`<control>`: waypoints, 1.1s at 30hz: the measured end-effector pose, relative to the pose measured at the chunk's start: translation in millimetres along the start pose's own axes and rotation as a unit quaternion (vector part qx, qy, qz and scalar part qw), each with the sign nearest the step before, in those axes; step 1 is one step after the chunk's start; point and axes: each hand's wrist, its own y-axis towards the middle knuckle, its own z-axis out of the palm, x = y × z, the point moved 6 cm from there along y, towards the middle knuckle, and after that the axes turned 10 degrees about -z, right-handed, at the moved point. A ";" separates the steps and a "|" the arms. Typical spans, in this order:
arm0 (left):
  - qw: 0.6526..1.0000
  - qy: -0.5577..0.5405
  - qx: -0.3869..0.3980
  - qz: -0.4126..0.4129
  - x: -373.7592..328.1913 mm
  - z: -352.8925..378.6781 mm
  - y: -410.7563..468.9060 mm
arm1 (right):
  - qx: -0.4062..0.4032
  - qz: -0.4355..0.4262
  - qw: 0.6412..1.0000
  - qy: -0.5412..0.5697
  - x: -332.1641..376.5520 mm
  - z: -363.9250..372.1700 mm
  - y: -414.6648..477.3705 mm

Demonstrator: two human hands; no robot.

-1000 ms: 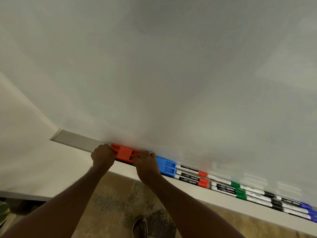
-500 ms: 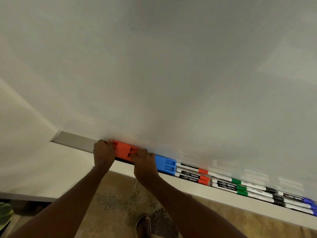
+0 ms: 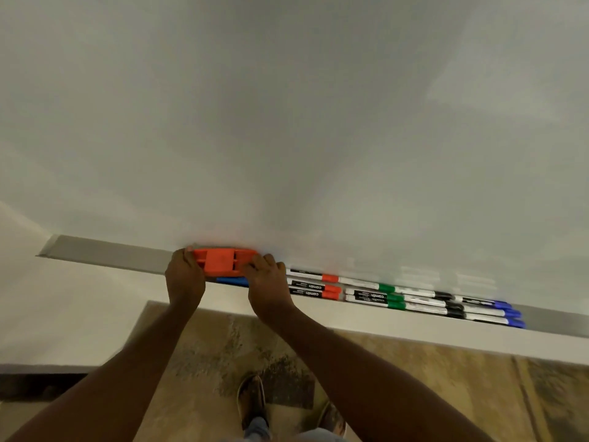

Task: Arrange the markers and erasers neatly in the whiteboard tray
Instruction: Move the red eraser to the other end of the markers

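An orange eraser (image 3: pixel 220 260) is held at both ends, my left hand (image 3: pixel 184 275) on its left end and my right hand (image 3: pixel 267 282) on its right end. It sits on top of the blue eraser (image 3: pixel 232 281), of which only a thin strip shows beneath. Both are in the grey whiteboard tray (image 3: pixel 105 254). To the right lie rows of markers end to end: red-capped markers (image 3: pixel 314 287), green-capped markers (image 3: pixel 371 295), black-capped markers (image 3: pixel 430 303) and blue-capped markers (image 3: pixel 490 312).
The whiteboard (image 3: pixel 287 122) fills the upper view. The tray's left stretch is bare grey metal up to its end (image 3: pixel 47 250). Below are a patterned floor (image 3: pixel 414 378) and my shoes (image 3: pixel 251 400).
The orange eraser, earlier left of the blue one in the tray, has been lifted and shifted right so that it now lies on top of the blue eraser. Both hands moved with it.
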 end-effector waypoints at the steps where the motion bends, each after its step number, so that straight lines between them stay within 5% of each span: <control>1: 1.000 0.004 -0.001 0.006 -1.3 5.5 -6.9 | -0.004 0.004 1.000 -0.004 -6.8 -3.6 -6.3; 14: 0.993 -0.024 0.084 0.077 -53.6 88.4 -107.1 | -0.020 0.084 0.996 -0.032 -101.5 -58.3 -98.0; 33: 0.975 -0.099 0.189 0.056 -123.9 229.9 -279.6 | -0.032 0.190 0.976 -0.102 -246.1 -130.7 -237.0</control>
